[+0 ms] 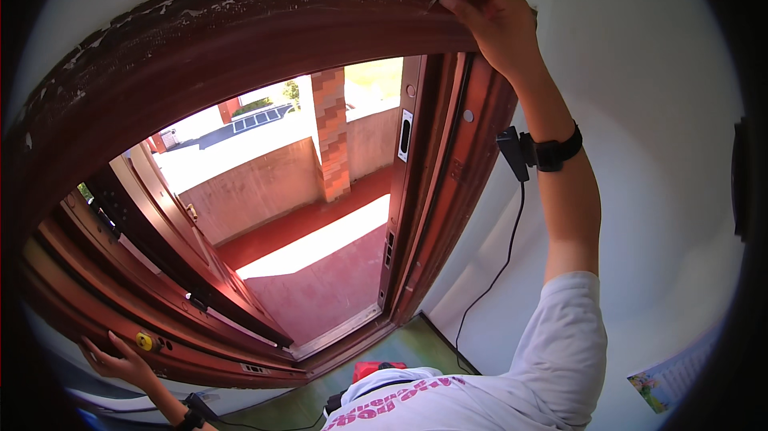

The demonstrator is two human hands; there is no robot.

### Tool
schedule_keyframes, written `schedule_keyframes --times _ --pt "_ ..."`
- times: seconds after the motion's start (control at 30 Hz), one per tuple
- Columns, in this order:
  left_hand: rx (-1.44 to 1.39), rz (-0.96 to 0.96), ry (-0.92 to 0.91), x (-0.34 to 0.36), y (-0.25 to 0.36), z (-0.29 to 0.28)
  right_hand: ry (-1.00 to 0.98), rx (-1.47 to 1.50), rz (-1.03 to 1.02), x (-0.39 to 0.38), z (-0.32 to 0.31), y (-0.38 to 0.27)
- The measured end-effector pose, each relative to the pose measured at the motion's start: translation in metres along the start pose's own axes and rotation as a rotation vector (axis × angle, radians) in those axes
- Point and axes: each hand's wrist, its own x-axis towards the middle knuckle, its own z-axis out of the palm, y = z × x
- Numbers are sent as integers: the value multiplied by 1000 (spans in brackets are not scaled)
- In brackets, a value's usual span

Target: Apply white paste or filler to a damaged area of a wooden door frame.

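My right hand [488, 19] is raised to the top trim [240, 15] of a dark red-brown door frame, whose upper edge has flaking pale patches. Its thumb and forefinger are pinched at the trim's right end, around something thin and dark that I cannot make out. My left hand [120, 360] rests with fingers apart on the brown door leaf [200, 351] at lower left, near a round yellow fitting [145, 341]. A black device with a cord is strapped to each wrist.
Through the doorway are a red-floored landing [312, 271], low wall [240, 191], brick pillar [330, 135] and a lower inner door leaf [208, 239]. A white wall [656, 191] stands at right, with a poster [656, 383]. A red object [370, 371] lies on the green floor.
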Motion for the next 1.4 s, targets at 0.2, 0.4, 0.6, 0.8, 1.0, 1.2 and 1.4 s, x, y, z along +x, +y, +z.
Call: schedule_keyframes --times 0.2,0.4,0.6,0.8,1.0,1.2,1.4 --pt "-44 -9 -26 -5 -2 3 -113 -205 -52 10 0 0" --pt "-25 -8 -14 -2 4 -1 -71 92 93 5 -14 -19" --pt "-60 2 -9 -3 3 0 -95 20 195 -2 -9 -18" --pt "-51 -1 -8 -2 2 -2 -86 -34 -29 1 3 -5" --pt "-56 1 -23 -1 4 -2 -94 -177 -169 7 6 -18" --pt "-34 2 -24 -2 4 -1 -101 -78 -195 0 10 -37" --pt "-23 -1 -31 -5 -1 -2 41 169 -14 -14 2 -31"
